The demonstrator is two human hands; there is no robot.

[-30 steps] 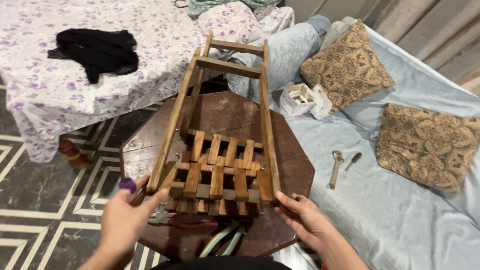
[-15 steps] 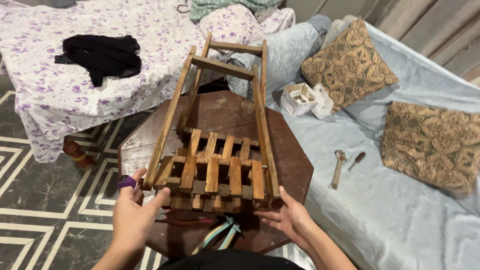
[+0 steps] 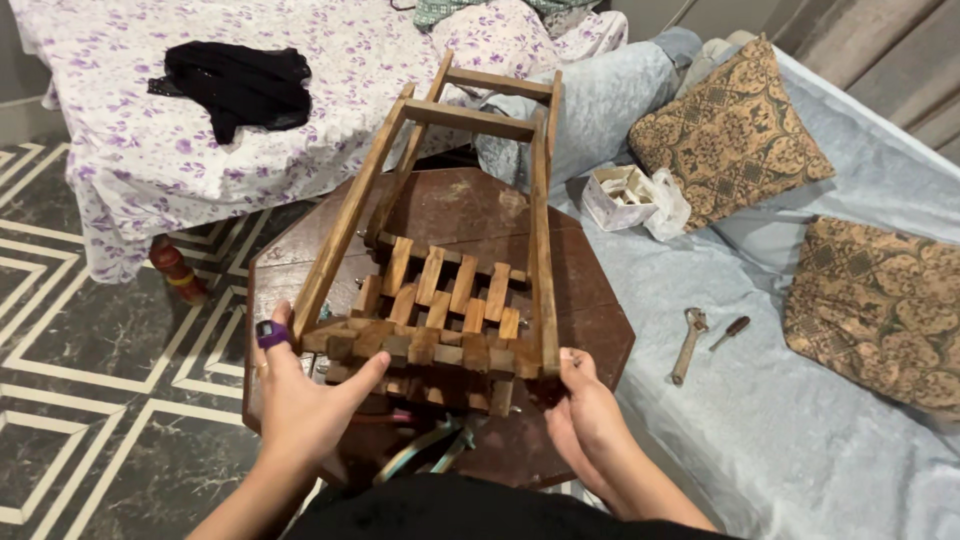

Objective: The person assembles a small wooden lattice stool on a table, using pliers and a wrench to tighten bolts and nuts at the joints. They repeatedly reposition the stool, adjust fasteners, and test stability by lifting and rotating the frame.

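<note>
A small wooden stool frame (image 3: 440, 290) with a slatted seat lies tipped on a dark octagonal wooden table (image 3: 470, 210), its legs pointing away from me. My left hand (image 3: 305, 400), with a purple ring-like thing on one finger, grips the near left corner of the slatted seat. My right hand (image 3: 585, 415) holds the near right corner, fingers curled under the edge. Striped straps (image 3: 430, 455) hang below the seat near my lap.
A spanner (image 3: 688, 343) and a small screwdriver (image 3: 728, 332) lie on the pale blue sheet (image 3: 780, 420) at right. A small white box with a bag (image 3: 630, 198) and two patterned cushions (image 3: 725, 135) sit there. A floral-covered bed with a black cloth (image 3: 235, 85) is far left.
The stool frame has been tipped and drawn nearer to me. Both hands slid along its near edge and now grip the two corners.
</note>
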